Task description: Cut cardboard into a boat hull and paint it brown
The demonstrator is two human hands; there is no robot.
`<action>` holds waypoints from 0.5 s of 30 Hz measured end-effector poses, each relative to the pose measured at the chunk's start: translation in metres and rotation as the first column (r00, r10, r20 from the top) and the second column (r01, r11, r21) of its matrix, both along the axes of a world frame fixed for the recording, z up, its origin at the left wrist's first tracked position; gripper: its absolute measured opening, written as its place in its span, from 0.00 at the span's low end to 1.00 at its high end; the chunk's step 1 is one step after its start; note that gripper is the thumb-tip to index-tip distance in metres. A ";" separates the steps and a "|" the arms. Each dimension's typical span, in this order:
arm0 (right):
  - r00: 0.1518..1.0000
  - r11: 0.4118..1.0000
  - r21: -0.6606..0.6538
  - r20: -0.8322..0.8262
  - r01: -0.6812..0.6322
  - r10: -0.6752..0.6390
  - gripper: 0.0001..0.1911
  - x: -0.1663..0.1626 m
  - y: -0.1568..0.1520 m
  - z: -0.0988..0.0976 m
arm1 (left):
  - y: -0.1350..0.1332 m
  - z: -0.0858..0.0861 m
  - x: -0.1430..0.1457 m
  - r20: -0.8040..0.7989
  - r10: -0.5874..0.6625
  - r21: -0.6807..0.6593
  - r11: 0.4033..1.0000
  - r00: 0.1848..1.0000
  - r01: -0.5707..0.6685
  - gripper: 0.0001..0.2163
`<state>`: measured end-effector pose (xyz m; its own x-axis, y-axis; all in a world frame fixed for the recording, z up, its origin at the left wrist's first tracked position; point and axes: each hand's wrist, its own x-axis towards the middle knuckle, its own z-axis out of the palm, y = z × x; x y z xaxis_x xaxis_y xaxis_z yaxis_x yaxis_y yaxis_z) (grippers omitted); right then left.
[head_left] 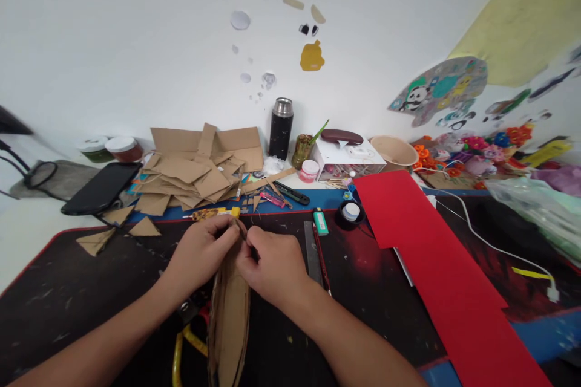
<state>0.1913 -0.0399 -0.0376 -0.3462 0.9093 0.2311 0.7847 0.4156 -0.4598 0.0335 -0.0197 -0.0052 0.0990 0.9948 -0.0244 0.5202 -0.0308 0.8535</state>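
Note:
A long, narrow cardboard piece (230, 320) with raised edge walls stretches from the front of the mat up to my hands. At its far tip, my left hand (204, 251) pinches the cardboard between thumb and fingers. My right hand (275, 263) closes on the same tip from the other side, thumb and fingertips pressed together. The fingertips partly cover the end of the cardboard. Yellow-handled pliers or cutters (188, 338) lie beneath and left of the piece, partly hidden. Just beyond my left hand rests a yellow-tipped tool (233, 211).
Cardboard scraps (195, 172) are heaped at the back left, near a black phone (104, 187). A black flask (281, 130) stands by the wall. A ruler (312, 251), a green lighter (320, 222) and a box cutter (293, 193) lie nearby. Red sheet (436, 278) covers the right side.

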 end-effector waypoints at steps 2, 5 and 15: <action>1.000 1.000 -0.003 0.001 0.007 -0.007 0.06 0.001 0.000 0.000 | 0.000 -0.001 -0.001 -0.006 -0.010 0.019 1.000 1.000 0.010 0.16; 1.000 1.000 -0.001 -0.019 0.002 -0.002 0.07 0.001 -0.001 0.000 | 0.001 -0.004 -0.003 -0.028 -0.013 0.042 0.999 1.000 0.014 0.17; 0.856 0.976 -0.187 -0.479 0.115 -0.193 0.11 0.005 0.005 -0.003 | 0.001 -0.004 -0.005 0.223 -0.105 -0.090 0.988 0.969 0.128 0.20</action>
